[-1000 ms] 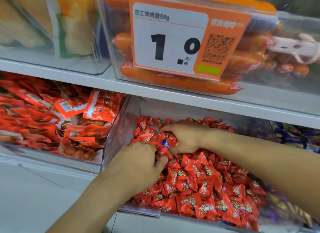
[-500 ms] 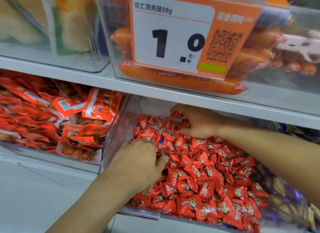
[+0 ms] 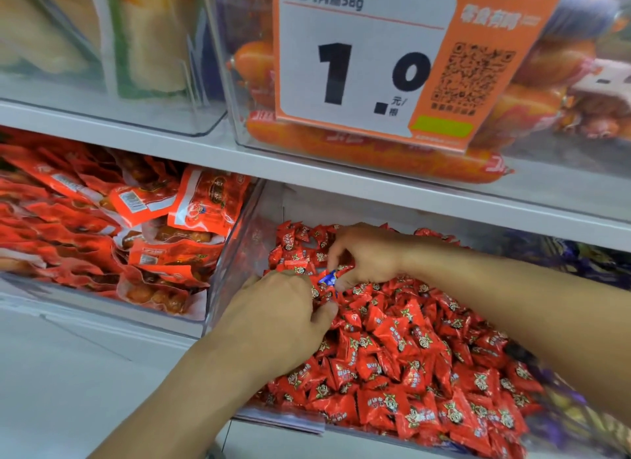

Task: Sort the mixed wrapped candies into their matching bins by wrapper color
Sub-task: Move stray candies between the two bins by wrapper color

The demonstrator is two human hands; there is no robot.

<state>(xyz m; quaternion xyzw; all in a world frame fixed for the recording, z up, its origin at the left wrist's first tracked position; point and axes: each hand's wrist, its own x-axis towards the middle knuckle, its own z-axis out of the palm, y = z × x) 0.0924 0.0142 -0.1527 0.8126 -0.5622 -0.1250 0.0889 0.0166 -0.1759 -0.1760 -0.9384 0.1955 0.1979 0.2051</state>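
A clear bin (image 3: 239, 253) on the lower shelf holds a heap of red wrapped candies (image 3: 409, 349). One blue wrapped candy (image 3: 327, 278) lies among them near the back left of the heap. My right hand (image 3: 372, 257) reaches in from the right, and its thumb and forefinger pinch the blue candy. My left hand (image 3: 280, 322) rests on the heap just in front of the blue candy. Its fingers curl down into the red candies and its fingertips are hidden.
A bin of purple and gold wrapped candies (image 3: 580, 257) stands to the right. Left of the red candies is a bin of red snack packs (image 3: 136, 219). An upper shelf edge (image 3: 341, 182) hangs over the bins, with an orange price sign (image 3: 375, 65) above.
My right hand went to the back of the bin, then came forward and left onto the blue candy. My left hand stayed in place.
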